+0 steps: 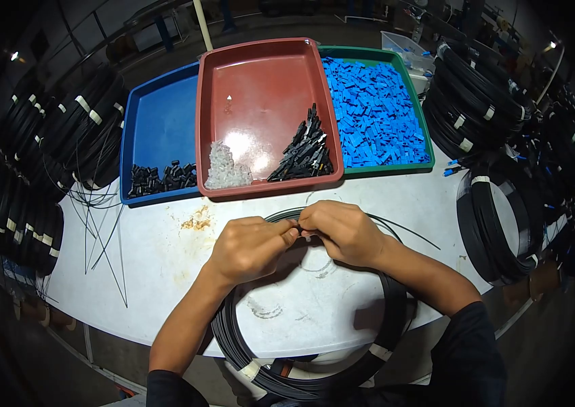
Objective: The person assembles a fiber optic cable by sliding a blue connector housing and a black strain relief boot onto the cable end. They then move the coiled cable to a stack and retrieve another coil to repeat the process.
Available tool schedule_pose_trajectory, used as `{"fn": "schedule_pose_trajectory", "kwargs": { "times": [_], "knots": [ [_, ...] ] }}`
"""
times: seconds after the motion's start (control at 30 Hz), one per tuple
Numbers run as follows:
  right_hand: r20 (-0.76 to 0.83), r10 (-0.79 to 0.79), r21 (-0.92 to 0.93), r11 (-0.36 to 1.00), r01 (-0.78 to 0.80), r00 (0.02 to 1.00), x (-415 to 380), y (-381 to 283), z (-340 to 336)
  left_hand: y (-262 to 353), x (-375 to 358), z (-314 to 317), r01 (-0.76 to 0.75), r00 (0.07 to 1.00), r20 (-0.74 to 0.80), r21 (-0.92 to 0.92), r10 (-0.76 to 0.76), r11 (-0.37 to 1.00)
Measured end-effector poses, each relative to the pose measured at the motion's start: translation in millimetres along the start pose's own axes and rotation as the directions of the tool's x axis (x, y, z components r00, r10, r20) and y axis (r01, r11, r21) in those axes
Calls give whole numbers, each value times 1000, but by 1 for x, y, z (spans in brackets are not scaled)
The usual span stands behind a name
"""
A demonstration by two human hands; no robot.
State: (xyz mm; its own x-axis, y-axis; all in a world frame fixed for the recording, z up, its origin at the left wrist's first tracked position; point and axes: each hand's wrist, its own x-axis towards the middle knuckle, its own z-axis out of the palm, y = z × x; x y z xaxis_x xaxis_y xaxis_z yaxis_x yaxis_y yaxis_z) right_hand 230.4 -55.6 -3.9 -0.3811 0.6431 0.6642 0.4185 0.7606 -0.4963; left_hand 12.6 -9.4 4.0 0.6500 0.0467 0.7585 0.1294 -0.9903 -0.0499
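My left hand (250, 248) and my right hand (343, 232) meet over the top of a coil of black cable (230, 324). Both are closed, thumbs and fingers pinched together with the tips almost touching. A small dark piece shows between the fingertips, mostly hidden, so its kind cannot be made out. The coil lies on the white table (159, 271) and hangs over its near edge, bound with pale tape (251, 370). To the right of my right hand, a loose black cable end (415, 235) sticks out.
Beyond my hands stand a blue tray (162, 112) with black pieces, a red tray (260, 81) with clear and black pieces, and a green tray (418, 102) heaped with blue connectors (372, 112). Cable coils (501, 224) crowd the right; more coils (84, 129) are stacked left.
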Motion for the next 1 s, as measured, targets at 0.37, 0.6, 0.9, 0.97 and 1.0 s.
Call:
{"fn": "schedule_pose_trajectory", "kwargs": {
  "times": [0.37,0.6,0.9,0.97,1.0],
  "knots": [
    [21,-201,-169,965,202,979,-2,-1,-5,8,3,-1,295,955,115,-268,-274,917],
    [28,109,122,986,-112,994,-2,0,-1,-6,1,5,-175,985,13,82,175,981],
    [2,-336,-339,886,317,942,2,-3,-2,7,4,-1,602,778,172,-481,-605,637],
    [14,-377,-361,862,356,926,2,-4,-4,8,1,3,626,731,203,-579,-651,522],
    [13,-376,-360,863,355,927,2,-4,-4,8,1,5,634,683,240,-663,-690,397]
  ]
}}
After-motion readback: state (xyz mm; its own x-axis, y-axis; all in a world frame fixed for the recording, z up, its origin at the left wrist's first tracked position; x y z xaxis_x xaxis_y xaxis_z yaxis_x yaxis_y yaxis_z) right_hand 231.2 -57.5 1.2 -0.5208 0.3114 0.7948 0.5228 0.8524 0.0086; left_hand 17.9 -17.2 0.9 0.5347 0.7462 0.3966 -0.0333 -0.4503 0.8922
